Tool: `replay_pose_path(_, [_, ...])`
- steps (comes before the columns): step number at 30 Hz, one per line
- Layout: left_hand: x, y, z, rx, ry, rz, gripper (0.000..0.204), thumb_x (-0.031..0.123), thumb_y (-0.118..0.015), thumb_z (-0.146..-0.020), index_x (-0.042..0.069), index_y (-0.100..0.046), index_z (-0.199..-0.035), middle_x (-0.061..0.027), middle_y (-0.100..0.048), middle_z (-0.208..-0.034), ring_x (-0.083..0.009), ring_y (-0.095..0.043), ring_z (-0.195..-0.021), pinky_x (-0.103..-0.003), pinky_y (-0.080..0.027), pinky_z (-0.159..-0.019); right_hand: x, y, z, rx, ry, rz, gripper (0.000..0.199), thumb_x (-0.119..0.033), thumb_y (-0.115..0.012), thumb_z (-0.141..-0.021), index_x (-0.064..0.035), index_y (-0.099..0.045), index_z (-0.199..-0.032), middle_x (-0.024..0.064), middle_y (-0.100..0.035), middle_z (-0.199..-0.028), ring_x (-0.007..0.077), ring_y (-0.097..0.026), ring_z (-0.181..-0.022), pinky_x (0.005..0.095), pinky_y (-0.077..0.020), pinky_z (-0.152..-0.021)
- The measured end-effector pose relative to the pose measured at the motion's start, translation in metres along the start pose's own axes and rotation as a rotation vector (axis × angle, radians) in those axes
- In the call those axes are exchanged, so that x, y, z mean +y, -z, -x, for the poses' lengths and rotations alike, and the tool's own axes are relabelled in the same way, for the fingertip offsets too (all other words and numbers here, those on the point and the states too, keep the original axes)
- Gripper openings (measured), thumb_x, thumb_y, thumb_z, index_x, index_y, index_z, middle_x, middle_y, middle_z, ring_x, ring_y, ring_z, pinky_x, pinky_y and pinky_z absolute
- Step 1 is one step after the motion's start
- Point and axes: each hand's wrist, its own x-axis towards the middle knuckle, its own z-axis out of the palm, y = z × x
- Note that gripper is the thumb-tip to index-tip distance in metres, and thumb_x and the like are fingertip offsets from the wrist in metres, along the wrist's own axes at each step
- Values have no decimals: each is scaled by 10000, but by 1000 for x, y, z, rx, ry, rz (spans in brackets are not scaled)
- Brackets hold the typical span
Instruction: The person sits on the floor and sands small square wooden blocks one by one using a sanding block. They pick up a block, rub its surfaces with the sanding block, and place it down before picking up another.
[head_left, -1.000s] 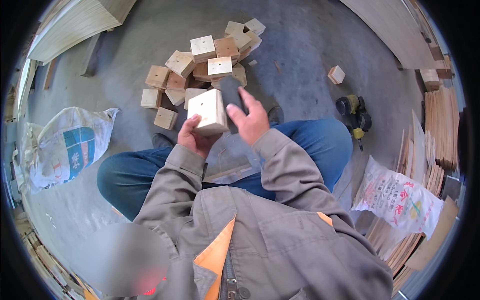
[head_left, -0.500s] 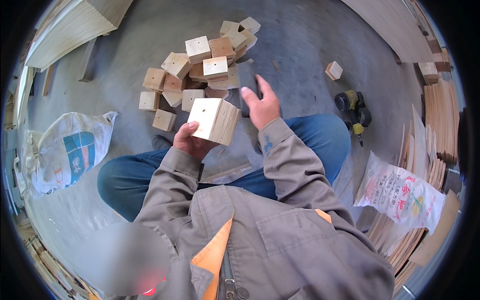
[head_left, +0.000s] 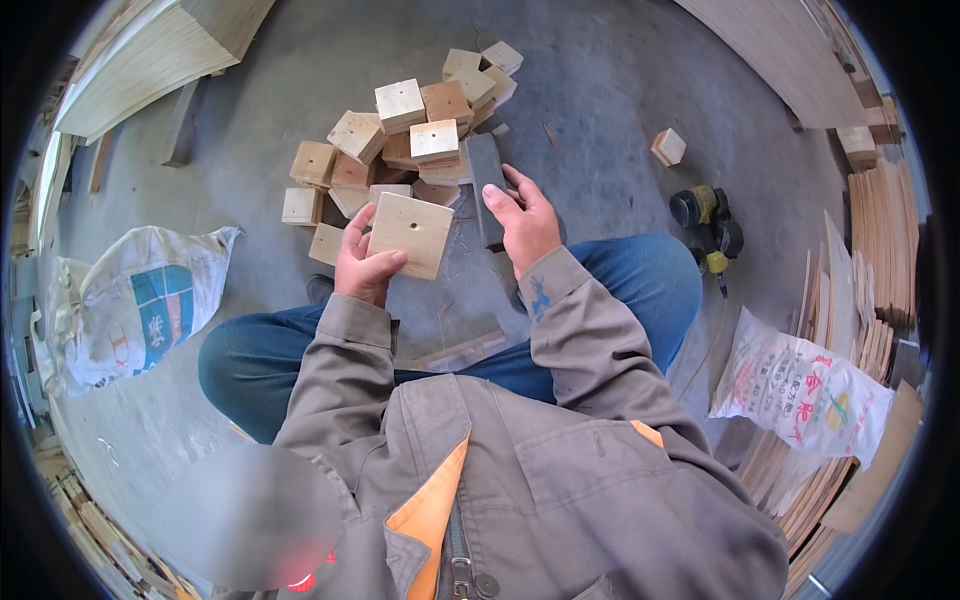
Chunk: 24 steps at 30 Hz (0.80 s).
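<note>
My left hand [head_left: 362, 265] grips a square wooden block [head_left: 420, 232] by its left edge, thumb on the pale face, which has a small hole in it. Its layered side is turned out of sight. To the right, my right hand [head_left: 528, 228] is closed around a long dark grey bar [head_left: 484, 168], thumb on top; the exact kind of bar cannot be made out. Bar and held block are apart. Just beyond both hands lies a heap of similar wooden blocks [head_left: 434, 140] on the floor, several with a hole in the face.
A single block [head_left: 668, 147] and a yellow-and-black power tool [head_left: 708, 225] lie on the floor at right. White printed sacks rest at left [head_left: 150, 310] and right [head_left: 805, 395]. Sheet stacks [head_left: 160, 65] stand far left and far right; wood strips [head_left: 880, 240] line the right side.
My left hand has turned the block, so its square face shows instead of its layered side. The dark bar has swung slightly outward with my right hand, still held.
</note>
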Motion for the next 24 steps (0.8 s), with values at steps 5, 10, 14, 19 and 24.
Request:
replay_pose_path(5, [5, 1, -3, 74, -128, 143, 997, 54, -860, -678, 19, -325, -1518, -194, -604, -1295, -312, -617, -1196, -452, -504, -1046, -3, 5, 2, -35, -12, 51, 585, -153, -705, -953, 43, -481, -1457, 93, -663, -1127, 121, -623, -978, 263, -518, -856])
replay_pose_path(10, [5, 10, -6, 77, -146, 318, 949, 68, -846, -722, 11, -319, -1510, -215, -610, -1285, -333, -615, -1214, -470, -498, -1075, -23, -2, 11, -290, -90, -31, 591, -143, -701, -956, 39, -471, -1469, 123, -654, -1242, 150, -620, -1095, 275, -496, -965])
replay_pose_path(14, [-5, 19, -8, 80, -61, 271, 819, 158, -821, -784, -1, -401, -1469, -194, -629, -1276, -320, -626, -1207, -472, -507, -1063, -13, -4, 10, -448, -74, 68, 617, -176, -716, -953, 47, -468, -1472, 167, -607, -1354, 195, -583, -1224, 304, -458, -1055])
replay_pose_path(19, [-28, 13, -2, 82, 120, 423, 574, 409, -685, -945, 20, -578, -1353, -133, -650, -1326, -291, -615, -1242, -462, -491, -1075, 4, -8, 10, -412, -45, 176, 644, -230, -720, -951, 65, -466, -1464, 184, -602, -1368, 207, -585, -1229, 314, -456, -1061])
replay_pose_path(24, [-17, -11, 2, 230, 254, 477, 555, 428, -694, -940, 108, -572, -1377, -88, -657, -1304, -279, -643, -1180, -508, -529, -1023, 16, -10, 11, -367, -12, 210, 644, -243, -721, -946, 73, -478, -1451, 202, -599, -1381, 233, -592, -1241, 327, -462, -1061])
